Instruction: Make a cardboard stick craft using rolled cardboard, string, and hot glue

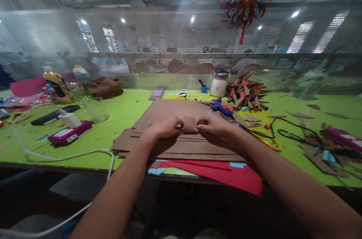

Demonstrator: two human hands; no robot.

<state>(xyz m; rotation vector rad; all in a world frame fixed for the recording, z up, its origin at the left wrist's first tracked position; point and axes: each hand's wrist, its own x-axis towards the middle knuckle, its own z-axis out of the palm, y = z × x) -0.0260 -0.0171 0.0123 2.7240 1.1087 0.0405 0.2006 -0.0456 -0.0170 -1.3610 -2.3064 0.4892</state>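
Observation:
Between my two hands is a small piece of brown paper [190,124], above a stack of large brown paper sheets [164,112]. My left hand [169,126] pinches its left edge with curled fingers. At the opposite edge, my right hand [210,124] has its thumb and fingers closed on the same piece. Just beyond my right hand, a blue glue gun [220,107] lies on the stack's far right corner. Scissors [226,117] appear to lie partly hidden beside my right wrist.
Rolled brown paper pieces [249,94] are heaped at the back right, near a white jar [219,83]. Red paper [220,175] overhangs the front edge. At left are a purple power strip [70,132] with a white cable and a clear cup [97,111]. Scraps and black cord lie right.

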